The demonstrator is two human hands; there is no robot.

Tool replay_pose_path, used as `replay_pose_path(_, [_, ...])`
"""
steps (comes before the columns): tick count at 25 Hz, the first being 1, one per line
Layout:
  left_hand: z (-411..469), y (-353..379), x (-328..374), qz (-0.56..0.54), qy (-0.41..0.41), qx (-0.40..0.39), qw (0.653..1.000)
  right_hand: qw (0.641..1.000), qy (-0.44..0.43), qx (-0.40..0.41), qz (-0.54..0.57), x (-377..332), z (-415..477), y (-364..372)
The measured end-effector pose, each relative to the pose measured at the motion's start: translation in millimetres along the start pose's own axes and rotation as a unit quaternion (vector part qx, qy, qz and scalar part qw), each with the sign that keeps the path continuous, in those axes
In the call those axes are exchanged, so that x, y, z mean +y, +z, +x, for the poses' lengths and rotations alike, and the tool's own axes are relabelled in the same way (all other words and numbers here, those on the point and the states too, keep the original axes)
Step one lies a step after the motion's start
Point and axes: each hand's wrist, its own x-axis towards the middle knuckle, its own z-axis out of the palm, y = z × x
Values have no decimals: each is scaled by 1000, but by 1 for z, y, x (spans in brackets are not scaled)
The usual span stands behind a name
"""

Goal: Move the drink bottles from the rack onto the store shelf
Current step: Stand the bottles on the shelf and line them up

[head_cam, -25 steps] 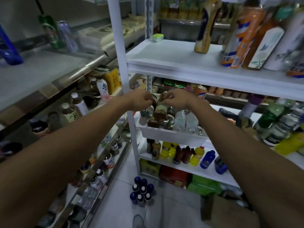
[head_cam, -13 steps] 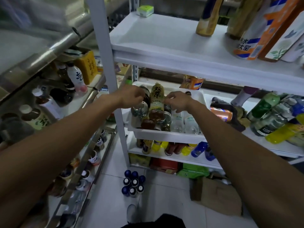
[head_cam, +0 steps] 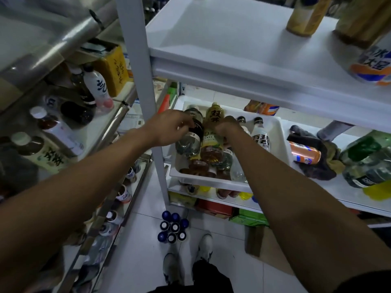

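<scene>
A white tray (head_cam: 211,181) on the white rack's middle level holds several drink bottles lying and leaning together. My left hand (head_cam: 169,130) curls round the neck end of a clear bottle with a dark label (head_cam: 190,145). My right hand (head_cam: 227,129) grips the middle of a yellow tea bottle (head_cam: 213,116), whose cap end sticks up between my hands. Two white-labelled bottles (head_cam: 260,138) stand in the tray just right of my right hand. To the left runs the metal store shelf (head_cam: 99,127) with bottles on it.
The rack's white post (head_cam: 137,81) rises between my left forearm and the tray. The rack's top shelf (head_cam: 232,49) overhangs the tray. An orange can (head_cam: 304,154), a dark cloth and green bottles (head_cam: 364,151) lie right of the tray. Blue-capped bottles (head_cam: 172,228) stand on the floor.
My view has tipped down and come closer to the tray. Both hands stay at the bottles, now lower on them, and the yellow tea bottle's top shows between them.
</scene>
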Motion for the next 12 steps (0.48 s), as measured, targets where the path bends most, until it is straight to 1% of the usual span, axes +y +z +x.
replay_pose_path(3, [-1, 2, -4, 8, 9, -13, 1000, 996, 20, -46, 77, 3, 0, -8])
replay_pose_path(6, [-3, 4, -1, 17, 18, -20, 999, 988, 40, -88, 124, 9, -5, -9])
replay_pose_path(9, [-8, 3, 1, 3, 1, 0, 1000, 979, 48, -93, 177, 17, -12, -7])
replay_pose_path(12, [-16, -1, 9, -44, -26, 28, 998, 971, 30, -82, 222, 27, -23, -4])
